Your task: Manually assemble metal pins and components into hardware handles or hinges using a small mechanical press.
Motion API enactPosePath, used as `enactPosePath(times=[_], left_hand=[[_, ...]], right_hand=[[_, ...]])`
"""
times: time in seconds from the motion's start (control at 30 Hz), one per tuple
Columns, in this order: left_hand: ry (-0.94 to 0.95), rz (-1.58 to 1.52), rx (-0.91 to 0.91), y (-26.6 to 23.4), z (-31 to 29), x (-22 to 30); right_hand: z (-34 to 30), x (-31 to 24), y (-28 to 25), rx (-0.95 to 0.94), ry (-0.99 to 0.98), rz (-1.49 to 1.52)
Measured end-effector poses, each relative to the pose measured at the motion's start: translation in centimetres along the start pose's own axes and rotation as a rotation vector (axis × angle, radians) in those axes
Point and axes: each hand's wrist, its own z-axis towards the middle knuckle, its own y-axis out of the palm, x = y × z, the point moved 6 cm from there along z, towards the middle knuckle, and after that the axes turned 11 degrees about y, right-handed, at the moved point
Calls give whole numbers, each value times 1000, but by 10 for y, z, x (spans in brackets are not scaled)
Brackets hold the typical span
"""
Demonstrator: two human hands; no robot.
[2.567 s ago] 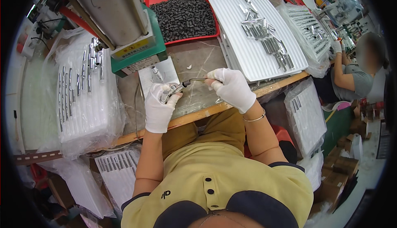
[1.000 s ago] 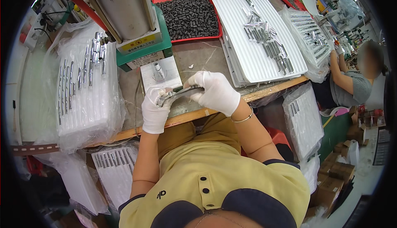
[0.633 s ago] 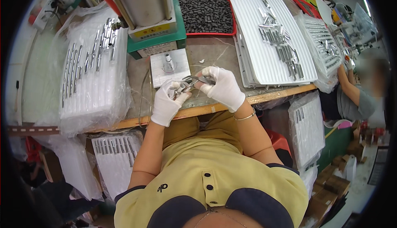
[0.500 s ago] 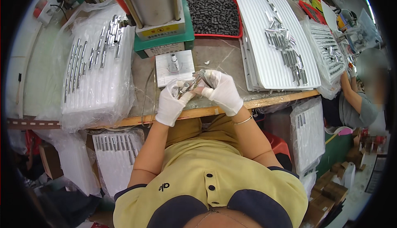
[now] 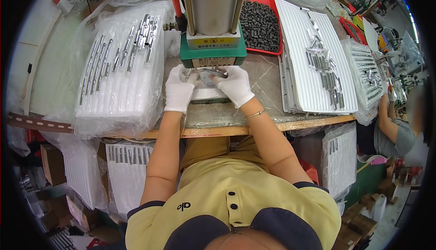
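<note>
Both my hands wear white gloves with bare fingertips and reach in under the green head [image 5: 213, 55] of a press. My left hand [image 5: 180, 89] is closed, with small chrome tubes [image 5: 186, 72] glinting among its fingers, partly hidden. Fingers of my right hand [image 5: 236, 86] close on a shiny, curved chrome piece [image 5: 217, 73], whose exact kind I cannot make out. Below the hands lies the press's silver metal block [image 5: 209, 95]. The press head hides whatever stands on its far part.
On the left, a plastic-wrapped white foam stack [image 5: 113, 91] bears chrome tubes. A red tray [image 5: 278, 23] of small black sleeves stands behind the press. White ribbed sheets [image 5: 313, 98] with chrome tubes lie to the right. A person [image 5: 395, 129] works at far right.
Both hands have moved forward, from the table's front edge to the metal block under the press head. The view has shifted, so the press appears farther right.
</note>
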Motion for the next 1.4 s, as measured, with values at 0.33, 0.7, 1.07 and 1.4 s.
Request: enactPosePath(times=[0.33,0.7,1.07,1.4], left_hand=[[-260,-615,-81,-16,-55,7],[-45,-296,-372,18,-92,58],[15,-425,-430,36,-109,62],[-233,-355,-659,63,-125,45]], right_hand=[[-22,-5,-17,90,-69,-172],[-100,-31,-40,-427,96,555],[-115,-32,-45,-136,-116,302],[-100,0,-24,-58,348,1202]])
